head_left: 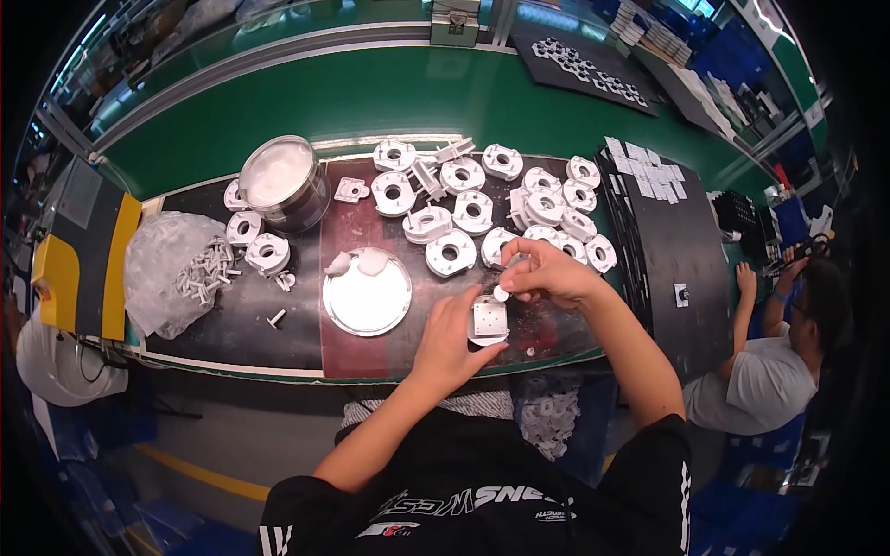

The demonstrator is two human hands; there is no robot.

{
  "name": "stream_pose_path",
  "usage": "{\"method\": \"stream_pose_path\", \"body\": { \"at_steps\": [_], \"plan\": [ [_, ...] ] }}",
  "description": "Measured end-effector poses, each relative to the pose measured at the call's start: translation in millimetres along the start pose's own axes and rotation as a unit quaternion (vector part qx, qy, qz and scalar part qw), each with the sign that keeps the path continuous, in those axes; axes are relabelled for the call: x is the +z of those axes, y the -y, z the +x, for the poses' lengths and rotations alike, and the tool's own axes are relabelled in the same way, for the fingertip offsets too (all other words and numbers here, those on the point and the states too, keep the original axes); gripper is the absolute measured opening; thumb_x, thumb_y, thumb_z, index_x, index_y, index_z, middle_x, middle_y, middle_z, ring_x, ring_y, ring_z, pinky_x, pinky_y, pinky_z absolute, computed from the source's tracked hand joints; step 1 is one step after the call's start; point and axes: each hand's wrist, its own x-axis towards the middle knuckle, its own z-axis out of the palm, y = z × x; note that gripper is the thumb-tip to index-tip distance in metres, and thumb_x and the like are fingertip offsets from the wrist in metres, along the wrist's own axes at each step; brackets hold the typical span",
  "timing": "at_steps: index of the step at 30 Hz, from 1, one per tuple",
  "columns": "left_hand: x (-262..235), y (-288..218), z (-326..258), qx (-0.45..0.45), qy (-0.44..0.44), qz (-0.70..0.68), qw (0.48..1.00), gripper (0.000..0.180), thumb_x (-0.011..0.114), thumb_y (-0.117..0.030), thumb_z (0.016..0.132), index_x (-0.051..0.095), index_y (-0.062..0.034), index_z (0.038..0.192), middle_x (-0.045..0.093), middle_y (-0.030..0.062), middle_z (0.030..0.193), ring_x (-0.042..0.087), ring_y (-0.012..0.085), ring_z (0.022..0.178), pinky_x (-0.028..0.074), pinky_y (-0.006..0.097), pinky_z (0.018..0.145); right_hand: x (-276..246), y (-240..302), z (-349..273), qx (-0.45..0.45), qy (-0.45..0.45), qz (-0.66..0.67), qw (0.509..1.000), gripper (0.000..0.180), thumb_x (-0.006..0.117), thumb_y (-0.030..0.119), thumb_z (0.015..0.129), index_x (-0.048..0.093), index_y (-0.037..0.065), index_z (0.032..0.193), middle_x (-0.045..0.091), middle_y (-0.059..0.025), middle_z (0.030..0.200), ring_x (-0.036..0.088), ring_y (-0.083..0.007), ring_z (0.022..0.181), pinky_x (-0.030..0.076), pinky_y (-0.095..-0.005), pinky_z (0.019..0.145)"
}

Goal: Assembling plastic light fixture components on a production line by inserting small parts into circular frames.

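The left hand (451, 335) is resting on the dark mat of the table (232, 324), its fingers closing in a steadying grip around a small white square plastic part (489, 322) that is lying flat near the table's front edge. The right hand (547, 271) is hovering just above that part, its thumb and fingertips pinching a tiny white round piece (501, 294) right over the part's upper edge. Just left of the hands a shallow round metal dish (367, 295) is sitting on the mat, with two white blobs at its upper rim. Behind the hands a spread of white ring-shaped plastic housings (482, 208) is lying across the mat, and a round metal tin (283, 181) is standing at the rear left. A clear plastic bag (176, 269) holding small white pieces is lying at the left end. At the right, another person (769, 361) is sitting beside the black trays (686, 241).
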Motion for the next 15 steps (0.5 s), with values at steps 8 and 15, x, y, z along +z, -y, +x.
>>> {"method": "stream_pose_path", "body": {
  "at_steps": [8,15],
  "plan": [
    [0.6,1.5,-1.5,0.003,-0.009,-0.002,1.0,0.088,0.09,-0.026,0.077,0.045,0.0001,0.148,0.059,0.0199,0.137,0.053,0.0401,0.128,0.044,0.048,0.108,0.8,0.4,3.2,0.01,0.009,-0.004,1.0,0.036,0.077,-0.001,0.088,0.054,0.006,0.114,0.073,-0.0097,0.091,0.06,-0.0091,0.066,0.041,-0.0223,0.055],
    [0.2,1.1,-1.0,0.008,-0.012,-0.007,1.0,0.088,0.09,-0.025,0.077,0.044,0.0004,0.148,0.059,0.0199,0.137,0.053,0.0403,0.127,0.045,0.048,0.108,-2.0,-2.7,4.2,0.005,0.017,0.008,1.0,0.033,0.077,-0.001,0.088,0.055,0.005,0.112,0.074,-0.0107,0.092,0.06,-0.009,0.067,0.042,-0.022,0.055]
  ]
}}
